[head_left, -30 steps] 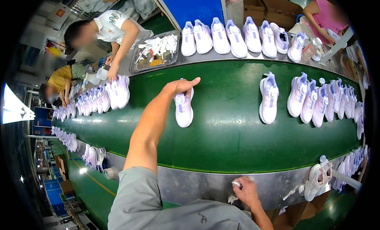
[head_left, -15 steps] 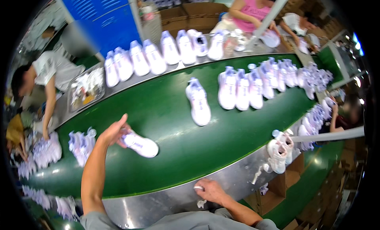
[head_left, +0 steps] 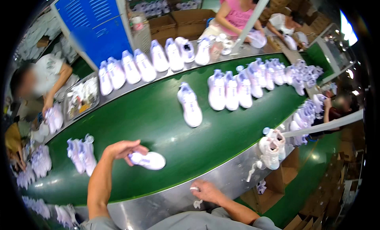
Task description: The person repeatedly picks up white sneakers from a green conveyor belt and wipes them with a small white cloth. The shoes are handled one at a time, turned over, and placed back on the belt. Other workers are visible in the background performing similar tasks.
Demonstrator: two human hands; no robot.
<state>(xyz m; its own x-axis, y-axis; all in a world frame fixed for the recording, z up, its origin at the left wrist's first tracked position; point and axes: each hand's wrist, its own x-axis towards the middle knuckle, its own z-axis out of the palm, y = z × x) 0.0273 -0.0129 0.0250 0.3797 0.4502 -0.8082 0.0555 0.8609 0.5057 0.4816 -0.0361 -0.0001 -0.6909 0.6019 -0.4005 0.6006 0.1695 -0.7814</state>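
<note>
White and lilac shoe (head_left: 152,161) on the green belt (head_left: 138,111), near the belt's near edge, lying with toe pointing right. Left hand (head_left: 123,149) is at its heel end, thumb over the top, other fingers round the back; grip closed on the shoe, some motion blur. Right hand (head_left: 207,191) over the near steel ledge (head_left: 158,203), fingers curled together and pinching a small white piece (head_left: 194,188); can't make out what it is. White scrap (head_left: 198,204) on the ledge just beside that hand.

Left of the left hand, a small bunch of shoes (head_left: 81,157) standing close together on the belt. Farther across, a lone shoe (head_left: 191,108) on the belt, toe toward the near side. Right of it, a long line of similar shoes (head_left: 231,91) runs back along the belt.

Near ledge, right side: a pair of pale shoes (head_left: 270,153), white strip (head_left: 251,172) next to it. Cardboard box (head_left: 291,170) below. Far ledge: row of shoes (head_left: 130,67), then a clear tray (head_left: 92,106) of white scraps (head_left: 85,91) at its left end. Co-worker in white (head_left: 51,73) beside the tray, hand at some shoes. Blue cabinet (head_left: 95,24) behind. Another co-worker in pink (head_left: 235,14), far side.
</note>
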